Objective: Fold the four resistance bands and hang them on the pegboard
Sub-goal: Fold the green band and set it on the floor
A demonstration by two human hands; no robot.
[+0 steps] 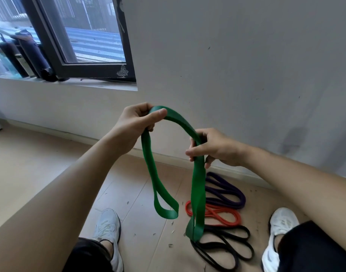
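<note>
A wide green resistance band (198, 185) arches between both hands in mid-air. My left hand (135, 124) pinches it at the top left, and a loop hangs down from there. My right hand (213, 148) grips it lower on the right, with a doubled length dangling toward the floor. On the floor below lie a purple band (229, 193), a red band (221, 214) and a black band (231, 248), each coiled in loops. No pegboard is in view.
A grey wall (246, 65) rises just ahead, with a dark-framed window (80, 46) at the upper left. My two white shoes (107, 226) (280, 228) flank the bands on the pale wooden floor (31, 163), which carries small bits of debris.
</note>
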